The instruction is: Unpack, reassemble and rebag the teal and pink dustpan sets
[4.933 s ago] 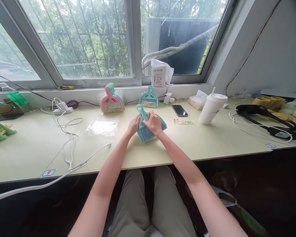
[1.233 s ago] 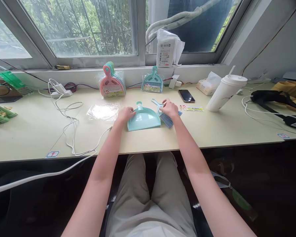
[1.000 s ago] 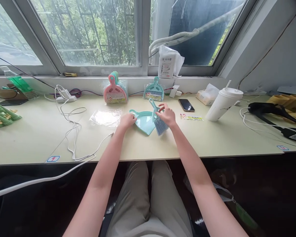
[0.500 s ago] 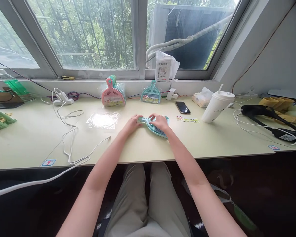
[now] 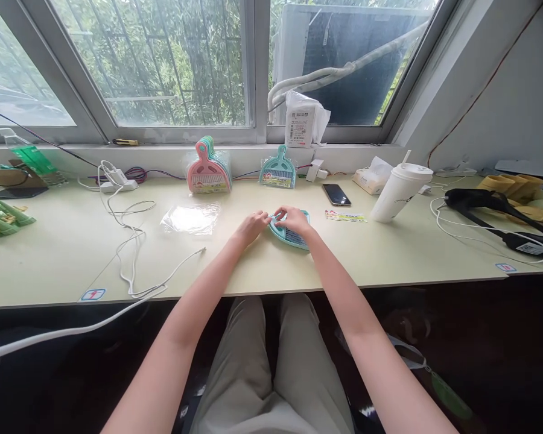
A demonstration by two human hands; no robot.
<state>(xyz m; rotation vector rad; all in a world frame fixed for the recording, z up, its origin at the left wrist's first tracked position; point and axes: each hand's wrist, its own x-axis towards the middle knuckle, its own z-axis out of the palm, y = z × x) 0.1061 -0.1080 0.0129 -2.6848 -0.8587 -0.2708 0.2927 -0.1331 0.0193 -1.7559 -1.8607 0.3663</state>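
Note:
A teal dustpan with a small brush [image 5: 294, 239] lies on the pale table [image 5: 253, 271], its handle pointing left. My left hand [image 5: 254, 225] is closed around the handle end, covering most of it. My right hand [image 5: 292, 220] pinches the set where handle and pan meet, fingertips close to those of the left. A flat clear plastic bag [image 5: 190, 218] lies left of my hands. Right of them is a colourful label strip [image 5: 346, 216]. By the window stand a wrapped stack of dustpan sets with a pink one in front [image 5: 209, 175] and a wrapped teal set [image 5: 277, 172].
Right of the hands are a phone [image 5: 336, 195], a tissue pack [image 5: 373, 176], a white cup [image 5: 399, 194] and a black strap-like item [image 5: 493, 220]. White cables [image 5: 133, 241], a power strip [image 5: 118, 183] and a green bottle [image 5: 34, 158] are on the left.
My left hand has slid right along the handle, closer to my right hand, and now covers the handle end. My right hand has stayed nearly in place on the dustpan set.

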